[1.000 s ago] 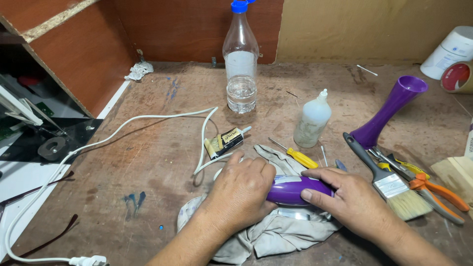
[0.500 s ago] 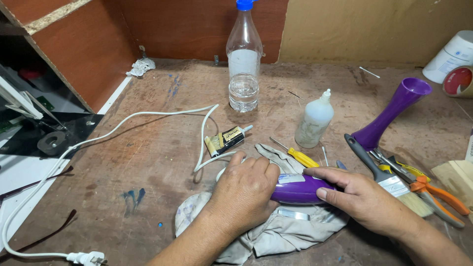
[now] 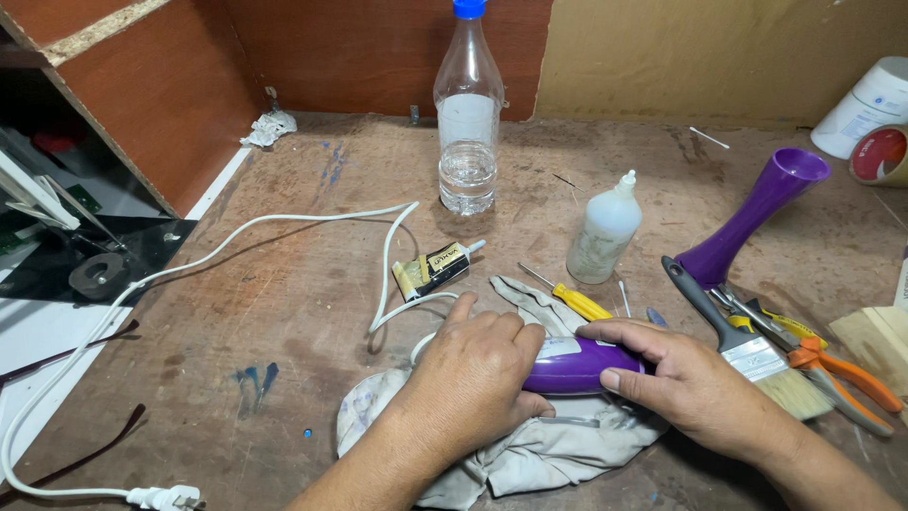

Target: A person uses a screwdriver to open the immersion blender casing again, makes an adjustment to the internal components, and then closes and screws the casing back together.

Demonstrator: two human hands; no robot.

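A purple plastic appliance body [image 3: 579, 366] lies across a crumpled grey rag [image 3: 530, 445] on the worn wooden bench. My left hand [image 3: 473, 374] covers its left end, fingers curled over it and pressing down. My right hand [image 3: 686, 383] grips its right end, thumb along the side. A white power cord [image 3: 284, 220] runs from under my left hand across the bench to a plug [image 3: 165, 496] at the lower left. The part of the body under my left hand is hidden.
A clear water bottle [image 3: 466, 114] stands at the back. Nearby are a white squeeze bottle [image 3: 605, 232], a glue tube [image 3: 435, 269], a yellow screwdriver [image 3: 572, 298], a purple funnel-shaped piece [image 3: 747, 218], a paintbrush [image 3: 747, 345], orange pliers [image 3: 832, 364] and white tubs [image 3: 865, 109].
My left hand has shifted slightly along the purple body and my right hand has slid a little to the right on it. The view moved closer.
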